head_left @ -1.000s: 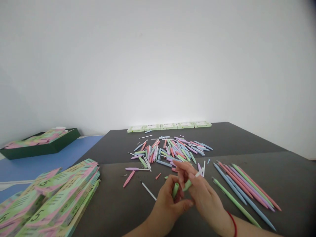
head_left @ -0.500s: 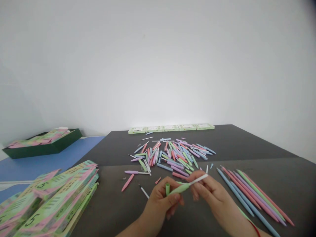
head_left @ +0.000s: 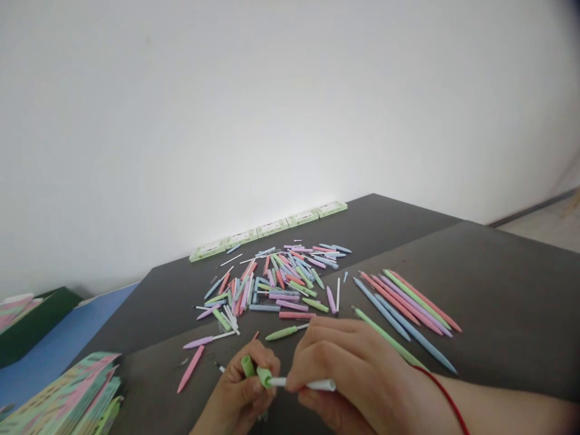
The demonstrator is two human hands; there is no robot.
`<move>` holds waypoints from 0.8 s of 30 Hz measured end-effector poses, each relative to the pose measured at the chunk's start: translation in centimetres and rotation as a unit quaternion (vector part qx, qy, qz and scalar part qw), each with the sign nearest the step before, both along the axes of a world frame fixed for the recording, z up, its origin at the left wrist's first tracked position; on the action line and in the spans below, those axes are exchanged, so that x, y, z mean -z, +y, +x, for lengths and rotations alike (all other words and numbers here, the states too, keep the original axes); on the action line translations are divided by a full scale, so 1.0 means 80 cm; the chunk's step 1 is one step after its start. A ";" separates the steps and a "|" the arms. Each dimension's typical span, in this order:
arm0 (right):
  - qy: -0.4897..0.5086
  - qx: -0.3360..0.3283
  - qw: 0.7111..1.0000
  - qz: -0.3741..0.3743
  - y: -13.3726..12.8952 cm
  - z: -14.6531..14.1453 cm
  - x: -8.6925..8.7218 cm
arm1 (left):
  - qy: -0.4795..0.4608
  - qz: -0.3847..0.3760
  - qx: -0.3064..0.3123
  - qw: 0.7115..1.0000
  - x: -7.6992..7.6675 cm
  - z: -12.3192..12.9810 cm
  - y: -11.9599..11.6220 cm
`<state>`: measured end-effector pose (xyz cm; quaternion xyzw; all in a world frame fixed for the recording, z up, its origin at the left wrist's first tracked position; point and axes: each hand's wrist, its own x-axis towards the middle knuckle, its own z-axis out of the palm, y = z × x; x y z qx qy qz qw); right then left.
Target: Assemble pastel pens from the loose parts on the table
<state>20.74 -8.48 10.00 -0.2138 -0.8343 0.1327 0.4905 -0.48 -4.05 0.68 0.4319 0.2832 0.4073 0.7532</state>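
Left hand (head_left: 234, 389) and right hand (head_left: 347, 362) are shifting lower left in frame: left is clamping green parts (head_left: 247, 365), right is pinching refill (head_left: 321, 385), bottom centre. Pens (head_left: 410, 306), right, are appearing assembled; loose parts (head_left: 292, 306), centre, are remaining.

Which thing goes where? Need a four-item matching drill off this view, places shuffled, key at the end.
1. Nearest white refill
2. Flat green-and-white boxes
3. Red cord bracelet
4. Dark green tray

A. On the blue surface at left
B. Around the right wrist
C. In a row along the black table's far edge
D. Pinched by the right hand

Pairs: 1-D, 2-C, 3-B, 4-A
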 end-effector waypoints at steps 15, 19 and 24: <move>0.029 -0.003 1.000 0.000 -0.001 0.003 -0.005 | 0.009 0.007 0.026 1.000 -0.005 0.001 -0.001; -0.020 -0.005 1.000 0.020 0.001 0.003 0.000 | 0.010 -0.005 0.017 1.000 -0.005 0.002 -0.002; -0.065 0.019 0.997 0.039 0.003 -0.002 0.008 | 0.017 -0.016 0.009 1.000 -0.004 0.003 0.001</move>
